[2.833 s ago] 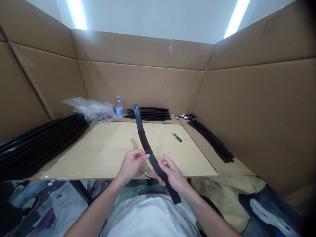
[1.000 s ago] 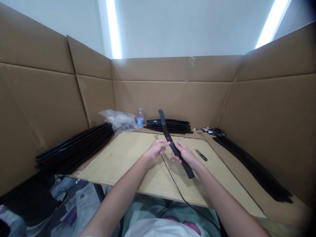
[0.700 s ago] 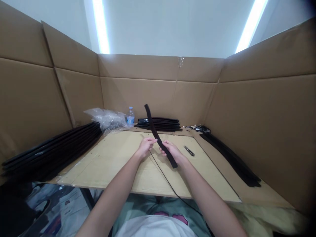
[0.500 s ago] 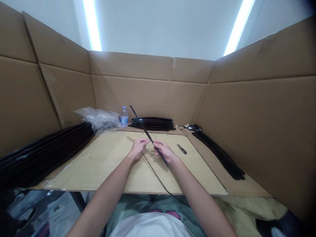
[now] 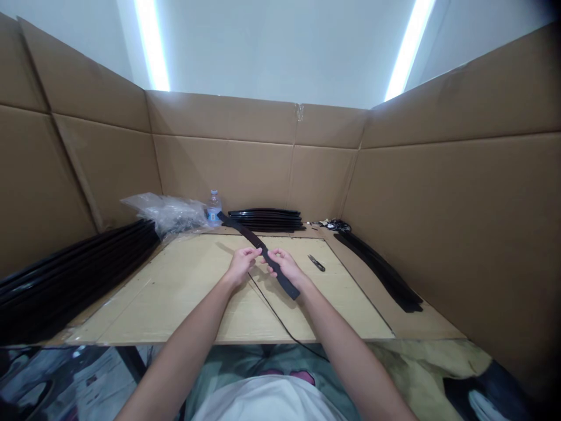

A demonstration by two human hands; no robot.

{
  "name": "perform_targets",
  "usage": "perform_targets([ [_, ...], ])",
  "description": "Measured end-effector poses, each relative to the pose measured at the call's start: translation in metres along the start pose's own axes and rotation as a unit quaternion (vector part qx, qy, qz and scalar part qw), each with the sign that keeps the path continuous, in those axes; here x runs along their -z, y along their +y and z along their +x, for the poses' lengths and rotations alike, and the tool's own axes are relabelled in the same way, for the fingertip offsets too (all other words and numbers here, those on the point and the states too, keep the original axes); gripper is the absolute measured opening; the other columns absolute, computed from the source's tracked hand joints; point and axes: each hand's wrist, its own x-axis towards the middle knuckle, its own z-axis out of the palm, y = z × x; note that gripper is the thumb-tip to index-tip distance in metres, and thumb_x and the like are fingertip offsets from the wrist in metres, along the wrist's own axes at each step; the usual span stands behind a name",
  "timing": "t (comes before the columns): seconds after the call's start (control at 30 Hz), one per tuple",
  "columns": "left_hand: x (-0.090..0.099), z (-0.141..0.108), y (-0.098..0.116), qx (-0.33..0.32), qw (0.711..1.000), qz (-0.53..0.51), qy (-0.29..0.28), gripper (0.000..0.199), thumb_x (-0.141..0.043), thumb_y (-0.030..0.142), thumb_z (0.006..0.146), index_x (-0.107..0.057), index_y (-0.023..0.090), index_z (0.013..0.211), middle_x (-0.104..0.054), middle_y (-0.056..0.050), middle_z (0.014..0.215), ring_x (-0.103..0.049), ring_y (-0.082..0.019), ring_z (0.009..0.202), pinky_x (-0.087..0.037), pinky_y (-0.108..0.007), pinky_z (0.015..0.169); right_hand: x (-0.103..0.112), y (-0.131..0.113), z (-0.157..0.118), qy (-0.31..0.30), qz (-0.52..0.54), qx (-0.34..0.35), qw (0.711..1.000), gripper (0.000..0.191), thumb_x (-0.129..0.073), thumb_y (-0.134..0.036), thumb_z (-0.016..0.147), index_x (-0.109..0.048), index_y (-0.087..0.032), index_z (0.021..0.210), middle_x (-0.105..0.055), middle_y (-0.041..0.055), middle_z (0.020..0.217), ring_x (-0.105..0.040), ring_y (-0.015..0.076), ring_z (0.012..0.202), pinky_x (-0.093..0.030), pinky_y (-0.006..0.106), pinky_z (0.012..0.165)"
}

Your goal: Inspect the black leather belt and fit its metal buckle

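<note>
A long black strip (image 5: 286, 285) slants over the middle of the pale board, its flat face turned up. My right hand (image 5: 284, 266) is closed round its near half, thumb on top. At the strip's left edge, my left hand (image 5: 243, 263) has thumb and fingertips pinched together; what lies between them is too small to make out. A thin black cord (image 5: 276, 316) runs from below my left hand down over the board's front edge. Small black snips (image 5: 316, 263) lie to the right of my hands.
Black strips are stacked at the left (image 5: 83, 275), at the back (image 5: 265, 220) and at the right (image 5: 377, 269). A water bottle (image 5: 214, 209) and clear plastic bags (image 5: 170, 213) stand at the back left. Cardboard walls (image 5: 219, 158) enclose the pale board (image 5: 175, 292).
The black strip has rolled from edge-on to show its broad face, and its far end sits lower. The whole view has shifted slightly. Both hands keep their places close together.
</note>
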Motion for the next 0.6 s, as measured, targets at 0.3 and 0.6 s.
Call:
perform_targets([
  [0.3,-0.0011,-0.0025,0.0046,0.014,1.0,-0.005,-0.01,0.042,-0.074,0.049,0.062,-0.054,0.012,0.068,-0.025,0.011,0.043,-0.018,-0.003,0.036,-0.007,-0.021,0.039,0.0049,0.0005,-0.0013,0.003,-0.032,0.016,0.999,0.038,-0.078,-0.031,0.061,-0.059,-0.015,0.089,-0.066,0.0012,0.072,-0.052,0.0068,0.051,-0.038,0.019,0.047],
  [0.6,-0.0033,-0.0032,0.0057,0.015,0.999,-0.008,-0.034,0.04,-0.077,0.043,0.059,-0.051,0.013,0.062,-0.029,0.01,0.043,-0.02,-0.002,0.037,-0.009,-0.02,0.04,0.0086,-0.0005,-0.0034,-0.011,-0.061,0.001,0.998,0.039,-0.083,-0.025,0.051,-0.059,-0.014,0.079,-0.062,-0.0038,0.061,-0.054,0.0077,0.05,-0.04,0.019,0.049],
])
